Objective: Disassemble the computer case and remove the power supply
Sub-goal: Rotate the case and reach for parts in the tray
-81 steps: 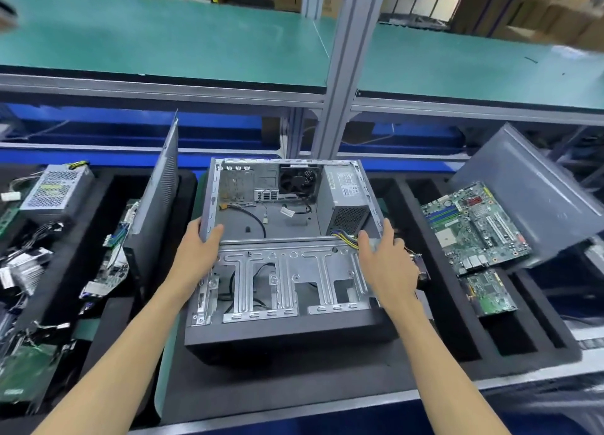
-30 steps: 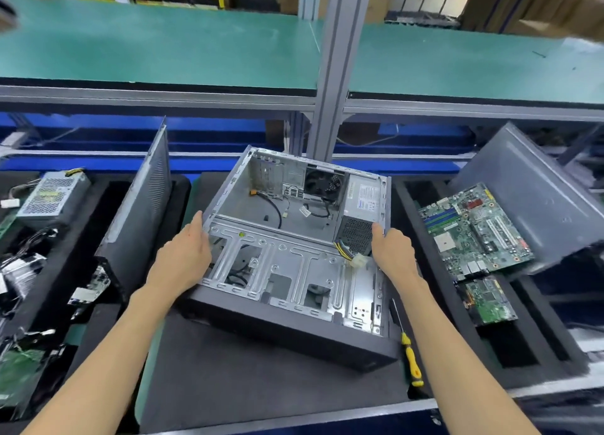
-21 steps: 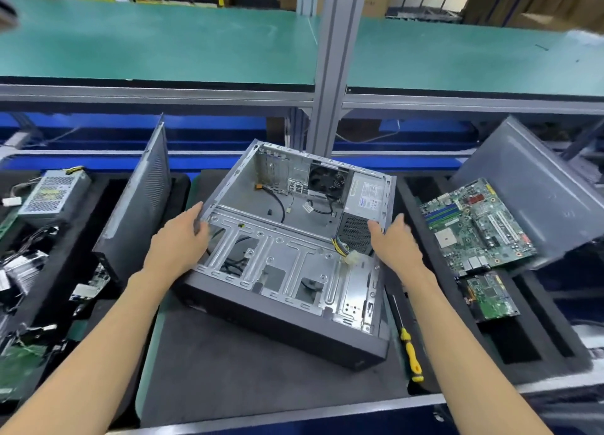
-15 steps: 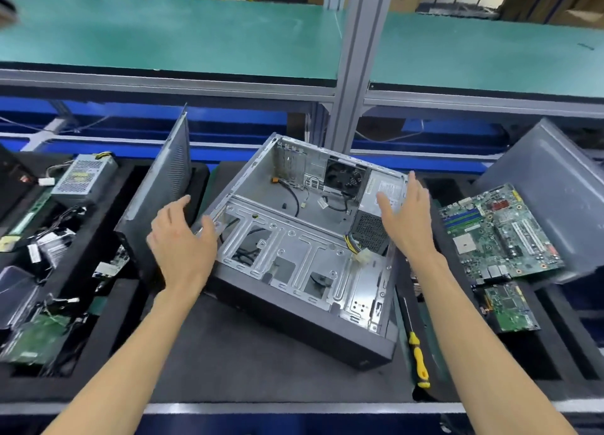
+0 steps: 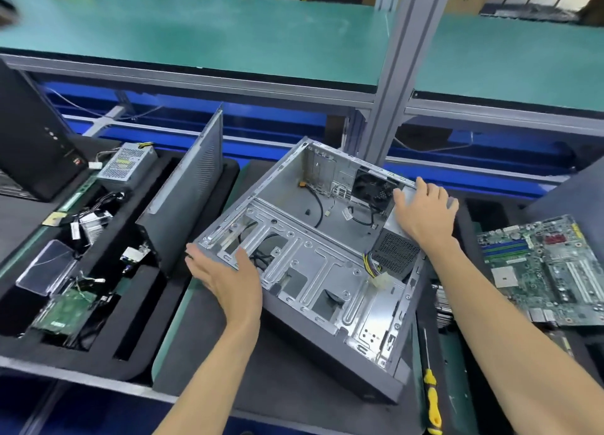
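Note:
The open computer case (image 5: 313, 271) lies on its side on the dark mat, turned at an angle. Its silver drive frame faces me. The power supply (image 5: 397, 248) sits in the case's far right corner, its black grille and coloured wires showing. My left hand (image 5: 228, 281) is flat with straight fingers against the case's near left corner. My right hand (image 5: 425, 209) lies spread on top of the power supply at the far right edge, hiding its label.
A yellow-handled screwdriver (image 5: 431, 398) lies right of the case. A motherboard (image 5: 549, 268) rests in the right foam tray. A grey side panel (image 5: 192, 192) leans left of the case. Another power supply (image 5: 125, 165) and loose parts fill the left tray. A metal post (image 5: 398, 75) stands behind.
The case has been swung clockwise to an angle. My left hand slid down to its near left corner. My right hand moved up onto the power supply. The view shifted left.

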A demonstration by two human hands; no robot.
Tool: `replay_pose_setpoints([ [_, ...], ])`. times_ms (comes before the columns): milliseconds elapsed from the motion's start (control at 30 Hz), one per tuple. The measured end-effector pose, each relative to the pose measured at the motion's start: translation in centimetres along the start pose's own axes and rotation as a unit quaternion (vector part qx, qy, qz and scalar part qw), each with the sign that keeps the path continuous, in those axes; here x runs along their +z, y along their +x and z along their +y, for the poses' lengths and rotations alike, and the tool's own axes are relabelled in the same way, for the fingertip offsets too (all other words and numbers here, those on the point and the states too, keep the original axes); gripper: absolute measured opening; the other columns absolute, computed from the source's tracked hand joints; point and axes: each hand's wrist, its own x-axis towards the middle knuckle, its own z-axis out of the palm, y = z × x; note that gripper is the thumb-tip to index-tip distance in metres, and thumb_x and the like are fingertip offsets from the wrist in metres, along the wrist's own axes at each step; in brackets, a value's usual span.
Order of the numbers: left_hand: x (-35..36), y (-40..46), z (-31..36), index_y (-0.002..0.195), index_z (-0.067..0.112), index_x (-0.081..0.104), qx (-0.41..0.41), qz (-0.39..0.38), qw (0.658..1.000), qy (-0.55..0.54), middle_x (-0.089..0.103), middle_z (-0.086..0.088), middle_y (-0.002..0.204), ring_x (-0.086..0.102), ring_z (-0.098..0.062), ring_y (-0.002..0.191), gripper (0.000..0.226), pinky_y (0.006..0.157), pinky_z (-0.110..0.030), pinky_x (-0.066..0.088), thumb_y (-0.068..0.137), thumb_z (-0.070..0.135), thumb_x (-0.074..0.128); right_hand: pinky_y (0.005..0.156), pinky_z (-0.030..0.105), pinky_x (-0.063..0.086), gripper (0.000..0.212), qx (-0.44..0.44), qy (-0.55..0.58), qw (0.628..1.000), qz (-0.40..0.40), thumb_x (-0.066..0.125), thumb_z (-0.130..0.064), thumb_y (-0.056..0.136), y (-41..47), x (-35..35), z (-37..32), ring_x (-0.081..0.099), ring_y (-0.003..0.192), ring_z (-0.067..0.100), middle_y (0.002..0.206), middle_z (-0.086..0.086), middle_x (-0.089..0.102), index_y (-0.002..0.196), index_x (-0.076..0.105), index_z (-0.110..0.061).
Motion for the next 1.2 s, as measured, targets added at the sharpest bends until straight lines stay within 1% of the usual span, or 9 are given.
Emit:
replay_pose_setpoints([
  [67, 0.5, -0.2, -0.3, 0.16, 0.012, 0.002, 0.016, 0.024, 1.0, -0.007, -0.002, -0.008, 0.166, 0.012, -0.02, 0.15, 0.076, 0.115, -0.028, 0.018, 0.102, 0.012, 0.052, 0.12, 0.057, 0.012, 0.064, -0.002, 0.004, 1.0, 0.005, 0.029, -0.049, 0.105, 0.1, -0.1, 0.1, 0.027, 0.147, 0.034, 0.157, 0.016, 0.037, 0.156, 0.031, -0.012],
  [233, 1.1, 0.0, -0.9, 0.16, 0.013, 0.01, 0.036, 0.06, 0.998, -0.004, 0.004, -0.007, 0.166, 0.015, -0.02, 0.149, 0.074, 0.113, -0.026, 0.02, 0.1, 0.013, 0.054, 0.117, 0.053, 0.022, 0.045, -0.009, 0.048, 0.997, 0.055, 0.03, -0.027, 0.107, 0.2, -0.5, 0.3, 0.044, 0.134, 0.038, 0.141, 0.02, 0.054, 0.142, 0.052, -0.01],
  [300, 1.2, 0.2, -1.0, 0.16, 0.014, 0.009, 0.046, 0.056, 0.997, 0.002, 0.003, -0.006, 0.166, 0.015, -0.021, 0.15, 0.077, 0.115, -0.028, 0.021, 0.1, 0.016, 0.057, 0.118, 0.054, 0.019, 0.043, -0.009, 0.046, 0.997, 0.062, 0.03, -0.024, 0.106, 0.4, -0.6, 0.3, 0.045, 0.132, 0.039, 0.138, 0.021, 0.056, 0.138, 0.055, -0.009],
  [367, 1.3, 0.7, -1.1, 0.16, 0.014, 0.008, 0.049, 0.05, 0.997, 0.012, 0.002, -0.007, 0.166, 0.018, -0.025, 0.15, 0.076, 0.119, -0.037, 0.025, 0.1, 0.017, 0.056, 0.12, 0.054, 0.018, 0.042, -0.007, 0.036, 0.997, 0.068, 0.03, -0.023, 0.106, 0.5, -0.7, 0.5, 0.045, 0.132, 0.04, 0.137, 0.022, 0.056, 0.135, 0.057, -0.007],
  [500, 1.5, 2.2, -0.8, 0.16, 0.014, 0.007, 0.066, 0.022, 0.997, 0.039, 0.002, -0.009, 0.165, 0.024, -0.031, 0.147, 0.073, 0.117, -0.048, 0.031, 0.102, 0.017, 0.052, 0.119, 0.053, 0.02, 0.041, -0.003, 0.035, 0.996, 0.086, 0.036, -0.025, 0.105, 0.4, -0.6, 1.1, 0.047, 0.129, 0.041, 0.134, 0.024, 0.058, 0.134, 0.058, -0.005],
  [567, 1.6, 3.4, -0.6, 0.16, 0.014, 0.008, 0.075, 0.009, 0.996, 0.054, 0.003, -0.011, 0.165, 0.026, -0.033, 0.146, 0.072, 0.117, -0.045, 0.031, 0.102, 0.018, 0.051, 0.116, 0.051, 0.024, 0.041, 0.003, 0.037, 0.995, 0.096, 0.039, -0.027, 0.104, 0.2, -0.4, 1.4, 0.048, 0.125, 0.041, 0.13, 0.024, 0.059, 0.13, 0.059, -0.003],
  [733, 1.8, 7.0, -0.1, 0.16, 0.014, 0.009, 0.097, -0.035, 0.991, 0.085, 0.006, -0.012, 0.165, 0.026, -0.033, 0.146, 0.07, 0.112, -0.039, 0.029, 0.103, 0.02, 0.049, 0.097, 0.048, 0.037, 0.039, 0.025, 0.016, 0.992, 0.122, 0.044, -0.033, 0.103, -0.5, -0.4, 1.6, 0.051, 0.115, 0.04, 0.12, 0.021, 0.062, 0.119, 0.061, -0.002],
  [1000, 2.8, 13.6, 1.3, 0.161, 0.019, 0.011, 0.121, -0.103, 0.976, 0.145, 0.008, -0.014, 0.166, 0.02, -0.032, 0.15, 0.07, 0.116, -0.04, 0.023, 0.103, 0.024, 0.05, 0.092, 0.048, 0.039, 0.047, 0.095, 0.012, 0.983, 0.159, 0.053, -0.047, 0.098, -2.7, 0.3, 0.5, 0.056, 0.109, 0.041, 0.112, 0.024, 0.065, 0.109, 0.059, -0.002],
  [1200, 4.0, 17.3, 2.0, 0.16, 0.023, 0.013, 0.14, -0.152, 0.964, 0.169, 0.012, -0.01, 0.167, 0.014, -0.028, 0.152, 0.07, 0.121, -0.045, 0.018, 0.102, 0.027, 0.05, 0.091, 0.048, 0.043, 0.054, 0.122, -0.021, 0.982, 0.143, 0.052, -0.052, 0.098, -4.3, 0.4, 0.2, 0.058, 0.108, 0.041, 0.111, 0.023, 0.064, 0.11, 0.055, 0.0],
])
